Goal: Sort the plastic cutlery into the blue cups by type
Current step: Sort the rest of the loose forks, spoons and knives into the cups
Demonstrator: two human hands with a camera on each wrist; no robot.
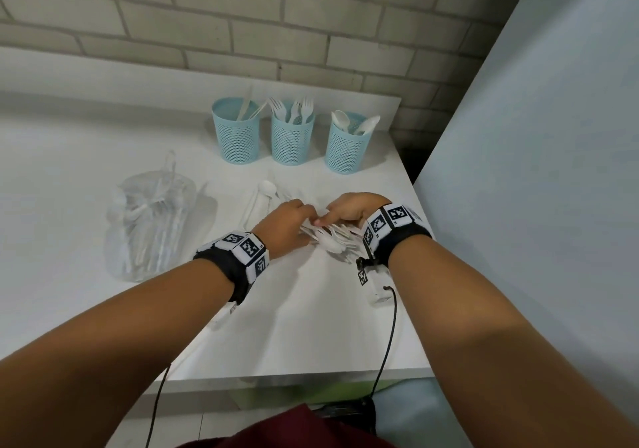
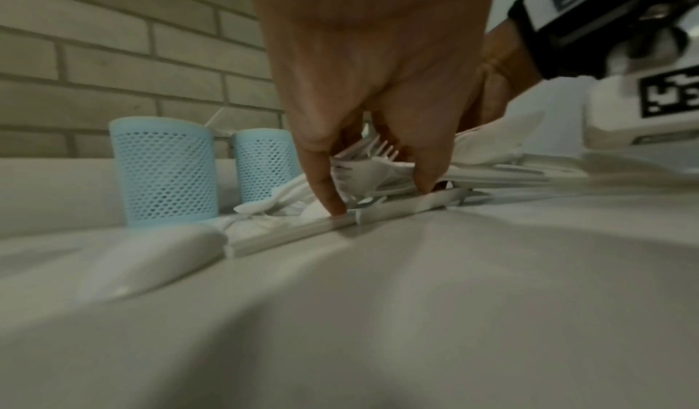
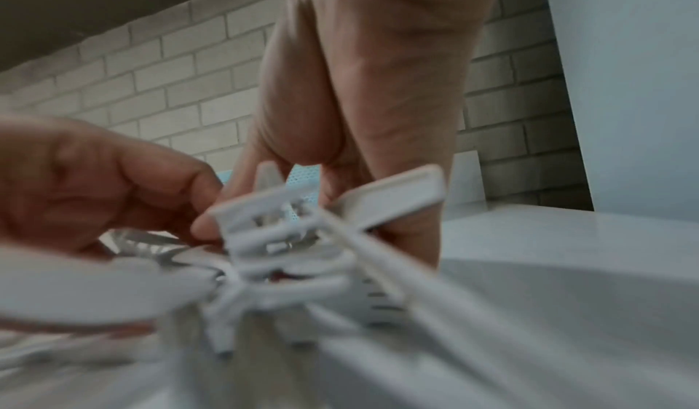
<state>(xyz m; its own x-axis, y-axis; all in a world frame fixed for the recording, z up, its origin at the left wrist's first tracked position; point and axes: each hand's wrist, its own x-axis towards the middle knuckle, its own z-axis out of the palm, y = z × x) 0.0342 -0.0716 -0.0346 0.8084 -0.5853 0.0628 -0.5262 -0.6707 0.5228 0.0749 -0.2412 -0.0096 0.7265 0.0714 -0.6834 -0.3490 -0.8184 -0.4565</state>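
Three blue mesh cups stand at the back of the white table [image 1: 311, 326]: the left cup [image 1: 236, 136] holds knives, the middle cup [image 1: 292, 136] forks, the right cup [image 1: 346, 148] spoons. A mixed bunch of white plastic cutlery [image 1: 333, 242] lies near the table's right side under both hands. My left hand [image 1: 304, 226] pinches fork heads in the bunch [image 2: 363, 170] between thumb and fingers [image 2: 329, 200], fingertips down on the table. My right hand [image 1: 332, 217] grips the handle ends [image 3: 393, 197], raised off the table. Much of the bunch is hidden by the hands.
A clear plastic bag [image 1: 152, 219] with more cutlery lies to the left. Loose knives and a spoon [image 1: 262, 193] lie just behind the hands. A brick wall [image 1: 242, 26] backs the table and a pale panel [image 1: 536, 188] stands close on the right. Wrist cables [image 1: 387, 337] hang over the front edge.
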